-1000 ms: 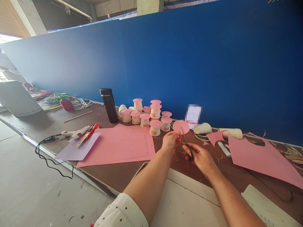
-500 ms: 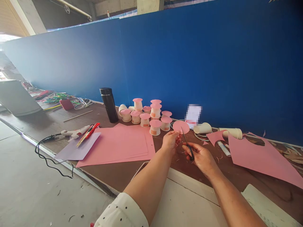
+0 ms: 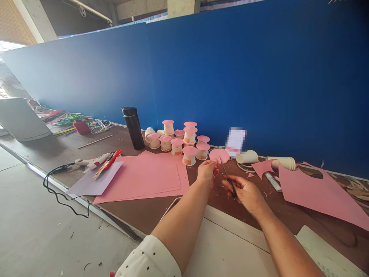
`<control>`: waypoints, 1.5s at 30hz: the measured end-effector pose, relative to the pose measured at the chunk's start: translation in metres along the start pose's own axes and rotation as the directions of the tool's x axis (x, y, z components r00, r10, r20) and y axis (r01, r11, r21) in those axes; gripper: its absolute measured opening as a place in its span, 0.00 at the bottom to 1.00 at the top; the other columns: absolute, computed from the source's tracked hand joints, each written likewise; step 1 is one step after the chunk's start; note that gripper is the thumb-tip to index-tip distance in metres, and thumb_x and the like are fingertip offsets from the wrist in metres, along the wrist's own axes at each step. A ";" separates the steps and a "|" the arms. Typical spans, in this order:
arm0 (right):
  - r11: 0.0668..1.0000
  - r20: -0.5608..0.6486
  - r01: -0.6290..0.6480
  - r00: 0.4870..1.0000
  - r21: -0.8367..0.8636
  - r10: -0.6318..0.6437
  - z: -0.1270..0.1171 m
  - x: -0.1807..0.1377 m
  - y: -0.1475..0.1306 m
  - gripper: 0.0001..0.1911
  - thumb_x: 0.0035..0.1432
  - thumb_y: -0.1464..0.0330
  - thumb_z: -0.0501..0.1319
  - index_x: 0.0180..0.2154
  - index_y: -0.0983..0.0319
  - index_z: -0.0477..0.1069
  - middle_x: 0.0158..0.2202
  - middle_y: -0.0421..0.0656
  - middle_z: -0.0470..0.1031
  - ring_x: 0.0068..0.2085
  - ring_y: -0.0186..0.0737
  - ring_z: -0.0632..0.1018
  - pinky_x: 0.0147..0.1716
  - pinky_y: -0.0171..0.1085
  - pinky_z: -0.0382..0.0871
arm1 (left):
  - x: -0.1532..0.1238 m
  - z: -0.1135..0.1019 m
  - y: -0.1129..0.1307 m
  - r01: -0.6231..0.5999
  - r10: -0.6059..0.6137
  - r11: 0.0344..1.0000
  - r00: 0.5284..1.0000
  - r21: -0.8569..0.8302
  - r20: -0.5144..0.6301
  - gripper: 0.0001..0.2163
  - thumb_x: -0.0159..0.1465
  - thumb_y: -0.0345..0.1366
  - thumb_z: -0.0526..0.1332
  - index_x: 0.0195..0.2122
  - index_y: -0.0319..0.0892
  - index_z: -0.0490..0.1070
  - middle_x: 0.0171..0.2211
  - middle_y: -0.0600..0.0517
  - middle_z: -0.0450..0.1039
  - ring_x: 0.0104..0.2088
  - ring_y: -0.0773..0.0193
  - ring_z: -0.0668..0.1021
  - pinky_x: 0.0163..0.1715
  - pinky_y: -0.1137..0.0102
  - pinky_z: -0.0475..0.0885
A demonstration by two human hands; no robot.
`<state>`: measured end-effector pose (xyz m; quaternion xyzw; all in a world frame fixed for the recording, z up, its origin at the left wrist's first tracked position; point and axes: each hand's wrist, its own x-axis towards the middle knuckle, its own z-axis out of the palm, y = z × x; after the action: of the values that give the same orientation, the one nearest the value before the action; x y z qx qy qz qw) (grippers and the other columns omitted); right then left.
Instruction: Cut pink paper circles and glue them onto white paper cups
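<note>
Between thumb and fingers, my left hand [image 3: 208,172] pinches the lower edge of a pink paper circle [image 3: 215,154]. My right hand [image 3: 245,192] is closed round the black handles of a pair of scissors [image 3: 232,187]. The blades lie at the circle, with their tip near its middle. To the left of the circle stand several upside-down paper cups [image 3: 189,157] topped with pink paper discs, some of them stacked. A cut pink sheet [image 3: 319,192] with a rounded gap lies to the right of my right hand.
Pink sheets [image 3: 150,175] lie on the left under a purple sheet [image 3: 99,184], a red utility knife [image 3: 113,157] and a glue gun [image 3: 93,162]. A black flask [image 3: 133,129] stands behind. At right are plain paper cups [image 3: 247,156] and a glue stick [image 3: 273,181].
The pink circle and the scissors have shifted very slightly, the circle a little to the left and tilted flatter. Both hands keep their hold; the rest looks the same.
</note>
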<state>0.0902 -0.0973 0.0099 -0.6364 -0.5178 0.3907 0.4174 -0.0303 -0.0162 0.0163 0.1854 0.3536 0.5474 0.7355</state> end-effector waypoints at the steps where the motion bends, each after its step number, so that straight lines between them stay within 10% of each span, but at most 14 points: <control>1: 0.999 -0.003 0.016 1.000 -0.051 -0.016 -0.002 0.000 0.001 0.29 0.47 0.54 0.69 0.48 0.61 0.74 0.27 0.41 0.79 0.28 0.40 0.77 0.21 0.35 0.59 | 0.001 -0.001 0.000 -0.006 0.006 1.000 1.000 0.000 -0.022 0.07 0.58 0.27 0.67 0.27 0.37 0.70 0.24 0.54 0.69 0.23 0.77 0.71 0.27 0.80 0.66; 10: 0.796 -0.175 -0.081 0.984 -0.600 -0.032 -0.034 0.008 0.019 0.22 0.42 0.48 0.68 0.34 0.56 0.73 0.31 0.44 0.82 0.31 0.49 0.79 0.27 0.40 0.63 | 0.006 -0.005 0.002 -0.031 0.030 0.999 0.999 -0.020 -0.037 0.07 0.56 0.28 0.69 0.27 0.38 0.70 0.23 0.55 0.68 0.23 0.76 0.70 0.26 0.80 0.65; 21: 0.593 -0.101 -0.114 0.993 -0.797 0.055 -0.038 -0.011 -0.002 0.19 0.47 0.61 0.64 0.43 0.53 0.79 0.43 0.49 0.81 0.45 0.58 0.79 0.30 0.43 0.63 | 0.004 -0.005 -0.003 0.029 -0.032 0.998 0.998 0.054 0.055 0.07 0.56 0.27 0.69 0.28 0.38 0.70 0.22 0.56 0.67 0.21 0.77 0.69 0.24 0.81 0.64; 26: 0.678 -0.020 -0.035 0.999 -0.734 0.029 -0.044 -0.011 0.001 0.16 0.49 0.60 0.64 0.42 0.50 0.80 0.42 0.45 0.81 0.44 0.54 0.78 0.35 0.43 0.66 | 0.002 -0.005 -0.004 0.020 -0.026 0.986 0.999 0.165 0.032 0.07 0.55 0.28 0.70 0.28 0.38 0.70 0.22 0.55 0.68 0.22 0.76 0.70 0.24 0.81 0.65; 29: 0.761 -0.166 -0.089 0.986 -0.643 -0.024 -0.055 -0.003 0.010 0.18 0.58 0.59 0.57 0.47 0.52 0.78 0.47 0.44 0.79 0.45 0.50 0.78 0.39 0.42 0.68 | 0.004 -0.007 -0.008 0.012 -0.026 0.967 0.998 0.256 0.051 0.07 0.54 0.30 0.70 0.28 0.37 0.71 0.22 0.55 0.68 0.21 0.76 0.69 0.23 0.80 0.64; 34: 0.722 -0.531 -0.315 0.843 -0.616 -0.085 -0.079 0.016 0.023 0.24 0.63 0.62 0.50 0.58 0.56 0.70 0.58 0.50 0.71 0.53 0.53 0.74 0.42 0.43 0.69 | 0.008 -0.008 -0.015 -0.016 -0.028 0.897 0.995 0.442 0.093 0.07 0.55 0.31 0.69 0.27 0.37 0.71 0.19 0.56 0.66 0.19 0.75 0.67 0.20 0.79 0.61; 45: 0.610 -0.600 -0.573 0.777 -0.547 0.191 -0.092 0.036 0.038 0.27 0.60 0.60 0.52 0.60 0.55 0.67 0.56 0.57 0.71 0.51 0.63 0.76 0.40 0.52 0.72 | 0.002 -0.004 -0.013 -0.093 0.041 0.704 0.995 0.704 0.091 0.01 0.55 0.28 0.65 0.29 0.38 0.73 0.19 0.55 0.68 0.20 0.72 0.68 0.21 0.76 0.61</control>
<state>0.1940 -0.0776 0.0034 -0.9202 -0.3500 0.0727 0.1595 -0.0242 -0.0196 0.0041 0.4843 0.5038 0.3900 0.5996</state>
